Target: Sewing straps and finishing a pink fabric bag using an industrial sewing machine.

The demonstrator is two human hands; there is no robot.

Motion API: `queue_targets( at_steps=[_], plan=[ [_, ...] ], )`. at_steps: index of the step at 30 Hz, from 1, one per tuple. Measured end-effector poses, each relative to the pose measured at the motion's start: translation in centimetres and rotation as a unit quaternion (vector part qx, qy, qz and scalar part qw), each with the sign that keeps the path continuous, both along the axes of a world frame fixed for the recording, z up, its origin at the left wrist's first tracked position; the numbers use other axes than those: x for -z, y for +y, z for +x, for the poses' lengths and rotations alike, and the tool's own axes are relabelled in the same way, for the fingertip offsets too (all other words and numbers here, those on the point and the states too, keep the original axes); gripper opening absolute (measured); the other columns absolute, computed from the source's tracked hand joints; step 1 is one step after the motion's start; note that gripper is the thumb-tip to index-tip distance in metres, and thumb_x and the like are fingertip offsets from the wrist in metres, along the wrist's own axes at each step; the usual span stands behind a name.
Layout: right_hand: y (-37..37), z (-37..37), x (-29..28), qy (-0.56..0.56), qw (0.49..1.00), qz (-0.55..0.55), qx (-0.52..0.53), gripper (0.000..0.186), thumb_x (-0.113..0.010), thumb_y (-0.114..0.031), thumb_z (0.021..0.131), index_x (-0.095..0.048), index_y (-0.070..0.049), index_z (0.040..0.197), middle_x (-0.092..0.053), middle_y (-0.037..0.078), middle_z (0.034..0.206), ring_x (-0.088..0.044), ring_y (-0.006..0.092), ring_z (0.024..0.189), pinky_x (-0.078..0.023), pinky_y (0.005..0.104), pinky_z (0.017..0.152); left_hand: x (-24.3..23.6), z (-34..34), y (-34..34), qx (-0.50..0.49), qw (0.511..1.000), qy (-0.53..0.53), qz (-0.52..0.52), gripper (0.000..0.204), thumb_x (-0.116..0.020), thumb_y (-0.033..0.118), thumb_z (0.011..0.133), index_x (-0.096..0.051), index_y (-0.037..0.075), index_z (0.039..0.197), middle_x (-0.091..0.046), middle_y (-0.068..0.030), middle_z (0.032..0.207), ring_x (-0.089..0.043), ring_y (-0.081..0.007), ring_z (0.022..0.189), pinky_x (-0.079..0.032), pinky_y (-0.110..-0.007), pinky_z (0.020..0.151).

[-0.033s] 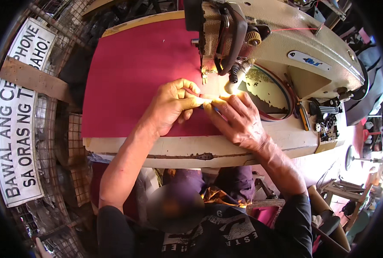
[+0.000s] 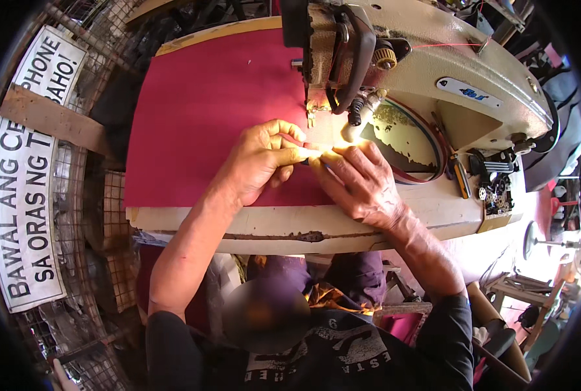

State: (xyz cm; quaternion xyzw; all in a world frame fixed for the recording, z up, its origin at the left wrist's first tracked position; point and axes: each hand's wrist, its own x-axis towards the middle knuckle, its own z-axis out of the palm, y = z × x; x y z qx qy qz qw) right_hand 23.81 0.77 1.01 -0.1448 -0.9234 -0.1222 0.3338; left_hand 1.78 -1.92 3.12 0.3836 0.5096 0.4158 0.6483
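Note:
My left hand (image 2: 256,161) and my right hand (image 2: 363,181) meet just in front of the sewing machine's presser foot (image 2: 311,119). Fingertips of both are pinched on a narrow strip (image 2: 314,146), with reddish and dark blue bits showing between them; glare and the fingers hide most of it. A striped band (image 2: 442,151) in red and blue curves round on the machine bed at right; whether it joins the strip cannot be seen. Under my left hand spreads a large dark red sheet (image 2: 199,124). The sewing machine (image 2: 427,49) stands over the bed, its lamp lighting my fingers.
At the bed's right lie a screwdriver (image 2: 460,176) and a heap of small metal parts (image 2: 497,192). The table's worn front edge (image 2: 290,238) runs below my forearms. A wire mesh wall with a white sign (image 2: 26,260) stands at left.

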Motion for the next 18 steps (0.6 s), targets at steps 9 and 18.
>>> queue_targets(
  at_steps=[9,18],
  plan=[
    [-0.1,-0.2,0.0,-0.011,0.999,0.025,-0.032,0.039,-0.067,-0.02,0.066,-0.072,-0.001,0.099,-0.064,0.005,0.099,-0.063,0.0207,0.1,-0.055,0.0374,0.08,-0.1,0.6,-0.7,0.007,0.998,0.061,0.002,0.011,-0.069,0.005,0.093,-0.063,0.005,0.103,-0.069,-0.0018,0.085,-0.056,-0.0036,0.057,-0.041,-0.019,0.044],
    [3.6,-1.6,0.7,-0.105,0.994,-0.024,-0.008,0.04,-0.065,-0.015,0.075,-0.069,-0.002,0.113,-0.065,0.008,0.103,-0.066,0.0246,0.097,-0.056,0.0372,0.076,2.2,-1.6,1.4,-0.078,0.809,0.457,0.361,0.016,-0.067,-0.002,0.085,-0.064,0.002,0.1,-0.064,-0.0098,0.082,-0.064,-0.0242,0.067,-0.052,-0.038,0.062]
  ],
)
